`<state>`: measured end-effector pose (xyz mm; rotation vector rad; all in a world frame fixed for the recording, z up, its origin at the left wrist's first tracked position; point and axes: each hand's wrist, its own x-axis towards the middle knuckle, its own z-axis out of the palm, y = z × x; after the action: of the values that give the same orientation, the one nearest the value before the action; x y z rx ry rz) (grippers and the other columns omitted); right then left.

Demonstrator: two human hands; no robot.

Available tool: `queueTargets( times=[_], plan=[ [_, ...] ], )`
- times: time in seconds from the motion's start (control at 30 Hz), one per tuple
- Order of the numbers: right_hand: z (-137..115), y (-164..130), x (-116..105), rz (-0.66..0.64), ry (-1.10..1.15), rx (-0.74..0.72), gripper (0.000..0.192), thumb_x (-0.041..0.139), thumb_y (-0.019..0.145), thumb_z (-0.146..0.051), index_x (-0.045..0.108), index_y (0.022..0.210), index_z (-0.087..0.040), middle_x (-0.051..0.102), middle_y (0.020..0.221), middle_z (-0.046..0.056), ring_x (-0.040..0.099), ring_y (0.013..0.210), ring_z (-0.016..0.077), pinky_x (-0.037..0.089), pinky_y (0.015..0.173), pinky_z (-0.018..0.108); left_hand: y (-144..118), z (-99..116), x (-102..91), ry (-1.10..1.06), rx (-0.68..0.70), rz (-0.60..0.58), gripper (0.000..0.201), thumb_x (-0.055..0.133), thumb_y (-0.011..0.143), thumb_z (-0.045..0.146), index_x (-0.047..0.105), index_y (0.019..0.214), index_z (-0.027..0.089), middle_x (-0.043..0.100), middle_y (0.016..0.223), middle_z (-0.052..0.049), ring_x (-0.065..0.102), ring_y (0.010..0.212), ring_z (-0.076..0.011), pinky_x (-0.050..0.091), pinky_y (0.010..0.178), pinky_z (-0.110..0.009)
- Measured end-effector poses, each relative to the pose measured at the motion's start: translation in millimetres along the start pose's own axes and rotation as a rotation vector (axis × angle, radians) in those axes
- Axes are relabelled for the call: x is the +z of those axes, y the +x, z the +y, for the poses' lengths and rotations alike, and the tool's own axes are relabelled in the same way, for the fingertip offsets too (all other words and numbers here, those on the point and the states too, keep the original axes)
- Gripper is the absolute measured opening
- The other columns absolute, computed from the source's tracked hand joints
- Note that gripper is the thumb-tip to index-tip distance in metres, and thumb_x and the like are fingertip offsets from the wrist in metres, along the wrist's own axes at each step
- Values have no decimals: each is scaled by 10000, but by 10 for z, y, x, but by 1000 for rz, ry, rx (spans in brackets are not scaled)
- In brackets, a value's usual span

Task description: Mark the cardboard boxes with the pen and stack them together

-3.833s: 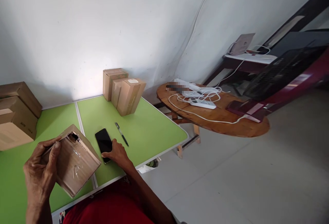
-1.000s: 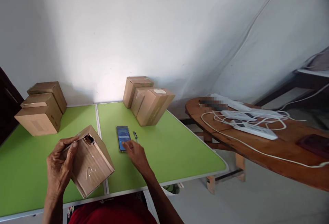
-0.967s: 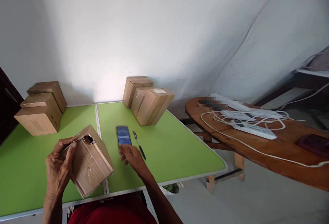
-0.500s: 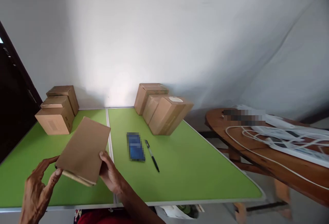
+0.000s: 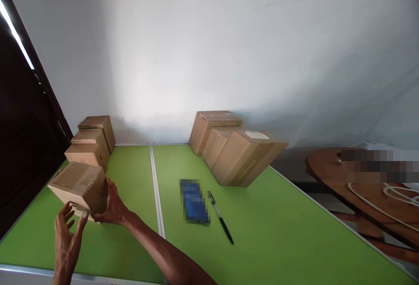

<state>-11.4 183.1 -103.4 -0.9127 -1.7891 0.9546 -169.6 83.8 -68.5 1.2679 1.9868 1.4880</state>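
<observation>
My right hand (image 5: pixel 113 204) grips the right side of a taped cardboard box (image 5: pixel 78 184), held just above the left half of the green table (image 5: pixel 268 224). My left hand (image 5: pixel 67 241) hovers under and in front of the box with its fingers spread, apart from it or barely touching. The box is close to a row of three cardboard boxes (image 5: pixel 91 143) at the table's far left.
A phone (image 5: pixel 194 200) with a lit blue screen and a black pen (image 5: pixel 221 223) lie mid-table. Three more cardboard boxes (image 5: pixel 235 147) stand against the white wall at the back. A round wooden table (image 5: pixel 360 184) with white cables stands to the right. A dark door (image 5: pixel 22 145) is at the left.
My right hand left the phone and took the box. The box moved left toward the left-hand row. My left hand let go of it and opened. The view turned left.
</observation>
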Motion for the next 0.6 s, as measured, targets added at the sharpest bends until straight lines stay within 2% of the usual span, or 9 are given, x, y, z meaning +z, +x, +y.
queueTargets(
  times=[0.1, 0.17, 0.27, 0.4, 0.5, 0.6],
  plan=[
    [70, 229, -13, -124, 28, -22, 1436, 1047, 669, -433, 208, 1807, -177, 381, 1765, 282, 398, 1645, 494, 382, 1358, 656, 64, -112, 149, 25, -51, 67, 1504, 821, 621, 907, 275, 1772, 106, 342, 1729, -365, 493, 1558, -570, 545, 1170, -754],
    [84, 320, -19, -130, 13, -43, 1305, 1011, 754, -459, 264, 1792, -201, 421, 1745, 268, 414, 1636, 476, 376, 1360, 647, 127, -122, 255, 10, -90, 66, 1585, 840, 615, 901, 154, 1815, 126, 260, 1752, -372, 501, 1554, -571, 550, 1178, -726],
    [91, 338, -33, -137, -11, -48, 1159, 976, 822, -467, 338, 1765, -252, 500, 1693, 241, 462, 1598, 462, 389, 1345, 663, 247, -92, 367, 44, -95, 54, 1592, 820, 654, 915, 88, 1823, 119, 242, 1746, -387, 510, 1541, -576, 559, 1166, -715],
    [105, 162, -134, -158, 16, 9, 983, 907, 890, -472, 425, 1730, -302, 534, 1675, 187, 475, 1590, 447, 410, 1329, 667, 432, -76, 443, 137, -93, 39, 1554, 760, 713, 933, 52, 1820, 102, 235, 1742, -431, 500, 1520, -614, 553, 1102, -786],
    [113, -83, -291, -145, 84, 46, 713, 804, 971, -517, 573, 1616, -319, 639, 1521, 142, 667, 1351, 384, 578, 1166, 626, 591, -82, 499, 179, -75, 22, 1470, 682, 791, 917, 58, 1814, 65, 270, 1730, -443, 463, 1537, -623, 494, 1130, -827],
    [97, -386, -562, -60, 154, 53, 490, 686, 1046, -565, 700, 1447, -283, 697, 1373, 139, 738, 1121, 320, 681, 916, 520, 736, -54, 522, 226, -58, 14, 1443, 630, 809, 914, 87, 1789, 5, 319, 1683, -463, 365, 1570, -659, 442, 1136, -869]
  ],
)
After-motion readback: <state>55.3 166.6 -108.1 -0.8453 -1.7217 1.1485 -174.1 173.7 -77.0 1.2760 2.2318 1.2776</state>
